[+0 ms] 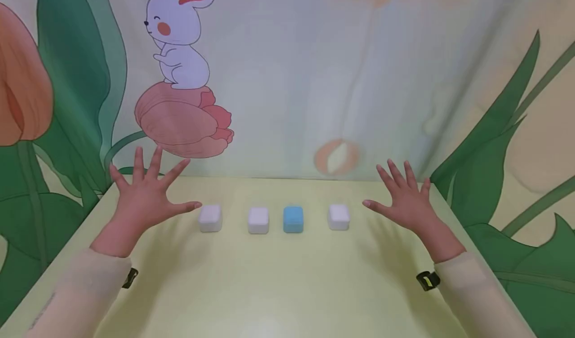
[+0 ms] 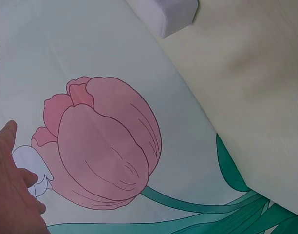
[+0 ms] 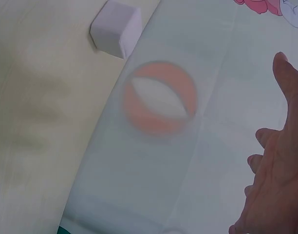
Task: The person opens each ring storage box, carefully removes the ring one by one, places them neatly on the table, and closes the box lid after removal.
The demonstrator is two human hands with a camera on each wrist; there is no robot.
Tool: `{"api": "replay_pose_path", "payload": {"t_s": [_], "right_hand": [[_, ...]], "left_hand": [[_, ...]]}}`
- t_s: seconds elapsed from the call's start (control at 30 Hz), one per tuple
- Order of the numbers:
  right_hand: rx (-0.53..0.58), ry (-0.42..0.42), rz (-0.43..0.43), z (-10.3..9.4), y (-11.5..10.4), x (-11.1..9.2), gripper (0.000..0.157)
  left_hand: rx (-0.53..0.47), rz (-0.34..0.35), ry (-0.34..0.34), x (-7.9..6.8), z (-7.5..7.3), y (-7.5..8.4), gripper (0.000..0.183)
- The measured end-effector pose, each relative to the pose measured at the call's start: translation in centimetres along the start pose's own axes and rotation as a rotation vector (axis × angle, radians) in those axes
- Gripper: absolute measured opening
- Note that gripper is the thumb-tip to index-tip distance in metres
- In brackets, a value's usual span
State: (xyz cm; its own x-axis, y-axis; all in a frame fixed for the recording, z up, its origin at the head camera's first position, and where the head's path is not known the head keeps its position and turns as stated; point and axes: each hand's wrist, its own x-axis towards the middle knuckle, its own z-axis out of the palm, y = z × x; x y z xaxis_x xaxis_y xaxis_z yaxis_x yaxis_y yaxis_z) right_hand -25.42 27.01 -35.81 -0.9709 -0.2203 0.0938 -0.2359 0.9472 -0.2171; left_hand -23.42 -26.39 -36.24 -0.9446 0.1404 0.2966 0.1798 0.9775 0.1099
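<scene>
Three white cubes and one blue cube (image 1: pixel 293 219) with rounded edges stand in a row on the pale yellow table (image 1: pixel 269 288). My left hand (image 1: pixel 145 198) is spread wide above the table's left side and holds nothing. Its thumb tip appears close to the leftmost white cube (image 1: pixel 210 218); whether they touch I cannot tell. Another white cube (image 1: pixel 258 220) stands just left of the blue one. On the right, my right hand (image 1: pixel 408 200) is also spread, nothing in it, its thumb pointing toward the rightmost white cube (image 1: pixel 339 217) with a gap between. That cube also shows in the right wrist view.
Behind the table's far edge hangs a pale curtain (image 1: pixel 287 88) printed with a rabbit (image 1: pixel 184 43), tulips and green leaves. Each sleeve has a dark strap piece (image 1: pixel 428 280) at the wrist. Shadows of both arms fall on the tabletop.
</scene>
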Motion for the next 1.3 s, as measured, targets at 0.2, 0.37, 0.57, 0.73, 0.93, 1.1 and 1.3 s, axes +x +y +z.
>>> {"api": "replay_pose_path", "payload": {"t_s": [0.2,0.37,0.57,0.73,0.93,1.1,1.3], "right_hand": [[0.007,-0.008,0.007,1.4,0.4,-0.9,0.097],[0.009,-0.003,0.014,1.7,0.7,-0.9,0.097],[0.022,0.006,0.015,1.0,0.5,-0.4,0.098],[0.028,0.021,0.015,1.0,0.6,-0.3,0.097],[0.048,0.054,0.019,1.4,0.9,-0.5,0.094],[0.067,0.087,0.023,1.6,0.9,-0.7,0.089],[0.09,0.127,0.022,2.0,1.1,-0.9,0.083]], "left_hand": [[-0.016,-0.006,-0.024,-1.2,1.3,0.1,0.1],[-0.019,-0.009,-0.024,-1.2,1.3,0.3,0.1],[-0.008,-0.015,-0.023,-0.8,0.8,0.1,0.101],[-0.003,-0.009,-0.001,-0.7,0.9,-0.1,0.101],[0.006,-0.004,0.017,-1.0,1.3,0.0,0.097],[0.005,-0.017,0.017,-1.2,1.7,0.0,0.097],[-0.007,-0.02,0.041,-1.4,1.9,0.0,0.094]]}}
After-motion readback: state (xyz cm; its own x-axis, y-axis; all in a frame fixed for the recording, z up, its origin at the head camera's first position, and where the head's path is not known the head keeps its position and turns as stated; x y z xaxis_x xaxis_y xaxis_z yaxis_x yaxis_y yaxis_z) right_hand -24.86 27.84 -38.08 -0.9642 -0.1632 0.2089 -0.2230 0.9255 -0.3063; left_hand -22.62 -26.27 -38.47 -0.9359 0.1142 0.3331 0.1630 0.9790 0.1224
